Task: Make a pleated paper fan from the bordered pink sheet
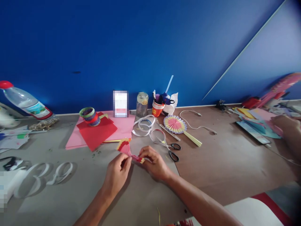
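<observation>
A pleated paper piece (126, 148), pink with red and yellow edging, is pinched at its narrow middle between my two hands, above the grey table. My left hand (119, 168) is closed on its near left part, below the fanned end. On the other side my right hand (155, 163) grips the folded right end, where a yellow edge peeks out by the fingertips. Just right of my right hand lie scissors (173, 152) with black handles and a roll of tape (158, 136). A finished-looking round paper fan (175, 124) with a yellow handle rests beyond them.
Pink paper sheets (122, 125) and red paper (97, 133) lie at the back, under a colourful tape-wrapped cup (90, 116). A red cup of pens (158, 108) and a clear jar (142, 105) stand by the wall. At the far right, another person's hand (287, 125) is over coloured papers.
</observation>
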{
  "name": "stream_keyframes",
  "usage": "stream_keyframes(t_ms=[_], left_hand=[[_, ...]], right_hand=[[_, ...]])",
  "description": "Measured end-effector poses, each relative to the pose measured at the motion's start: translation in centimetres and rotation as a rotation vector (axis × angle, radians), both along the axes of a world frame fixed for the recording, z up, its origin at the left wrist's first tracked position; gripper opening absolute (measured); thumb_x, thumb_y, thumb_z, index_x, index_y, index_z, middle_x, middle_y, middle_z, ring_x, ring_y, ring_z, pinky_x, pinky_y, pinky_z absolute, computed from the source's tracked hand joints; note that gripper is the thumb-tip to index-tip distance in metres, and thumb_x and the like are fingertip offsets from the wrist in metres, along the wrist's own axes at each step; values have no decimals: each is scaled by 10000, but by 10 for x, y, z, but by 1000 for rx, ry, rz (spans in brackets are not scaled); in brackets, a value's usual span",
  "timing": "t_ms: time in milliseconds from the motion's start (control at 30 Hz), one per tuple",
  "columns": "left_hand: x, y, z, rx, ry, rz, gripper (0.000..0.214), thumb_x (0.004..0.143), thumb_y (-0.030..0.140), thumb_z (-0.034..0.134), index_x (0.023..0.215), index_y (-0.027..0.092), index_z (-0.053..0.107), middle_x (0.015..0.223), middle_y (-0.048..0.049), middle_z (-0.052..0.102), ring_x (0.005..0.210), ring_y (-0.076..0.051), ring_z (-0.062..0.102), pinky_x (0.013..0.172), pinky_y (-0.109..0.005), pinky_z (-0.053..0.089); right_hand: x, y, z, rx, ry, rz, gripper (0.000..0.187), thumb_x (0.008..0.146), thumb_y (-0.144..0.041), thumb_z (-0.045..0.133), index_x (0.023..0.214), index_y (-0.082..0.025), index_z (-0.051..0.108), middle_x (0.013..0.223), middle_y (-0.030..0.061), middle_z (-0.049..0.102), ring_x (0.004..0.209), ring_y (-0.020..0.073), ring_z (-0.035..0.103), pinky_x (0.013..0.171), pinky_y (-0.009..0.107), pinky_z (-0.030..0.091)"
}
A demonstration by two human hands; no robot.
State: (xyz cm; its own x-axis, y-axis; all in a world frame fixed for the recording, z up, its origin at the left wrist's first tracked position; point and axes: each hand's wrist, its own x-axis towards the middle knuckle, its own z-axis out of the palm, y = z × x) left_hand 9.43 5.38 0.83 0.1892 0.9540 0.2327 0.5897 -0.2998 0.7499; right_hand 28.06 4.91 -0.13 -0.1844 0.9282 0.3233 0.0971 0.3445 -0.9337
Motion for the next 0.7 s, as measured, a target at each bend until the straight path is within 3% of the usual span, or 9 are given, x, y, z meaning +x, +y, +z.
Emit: stream_keyframes(t_ms=[167, 267, 367, 467, 600, 700], left_hand=[[0, 1, -1, 66, 32, -5, 236, 903, 323, 463, 731, 191, 554, 632, 27, 565, 582, -110, 516, 608, -200, 411], [-1, 1, -3, 80, 42, -14, 231, 906, 321, 473, 726, 194, 541, 631, 27, 559, 570, -110, 510, 587, -201, 403], [-1, 1, -5, 130, 30, -18, 219, 900, 301, 491, 713, 196, 531, 623, 27, 560, 571, -110, 514, 584, -202, 407], [-1, 1, -2, 197, 25, -24, 219, 894, 281, 502, 693, 196, 518, 596, 34, 546, 540, -101, 500, 561, -198, 405], [0, 1, 5, 297, 14, -43, 207, 894, 232, 503, 690, 195, 508, 585, 38, 535, 527, -93, 499, 557, -192, 411], [-1, -1, 7, 414, 3, -78, 156, 885, 169, 507, 731, 193, 528, 614, 28, 553, 562, -101, 518, 604, -203, 433]], right_hand=[[8, 0, 2, 88, -298, -45, 383, 777, -33, 429, 937, -295, 657, 913, 52, 612, 890, 239, 560, 793, 379, 443], [21, 6, 9, 134, -420, -170, 356, 726, -21, 444, 892, -250, 660, 904, 66, 629, 874, 245, 544, 803, 398, 411], [37, 14, 18, 145, -585, -364, 252, 776, -82, 470, 907, -194, 653, 918, 92, 635, 888, 252, 522, 824, 404, 395], [49, 26, 29, 77, -836, -496, 178, 835, -220, 532, 947, -174, 662, 1006, 102, 637, 969, 265, 502, 876, 396, 373], [51, 47, 34, -93, -1169, -473, 263, 853, -405, 548, 936, -197, 686, 1104, 113, 619, 1087, 292, 455, 900, 386, 342], [46, 63, 29, -145, -1227, -454, 286, 796, -420, 591, 861, -165, 703, 1062, 153, 627, 1081, 326, 447, 889, 406, 334]])
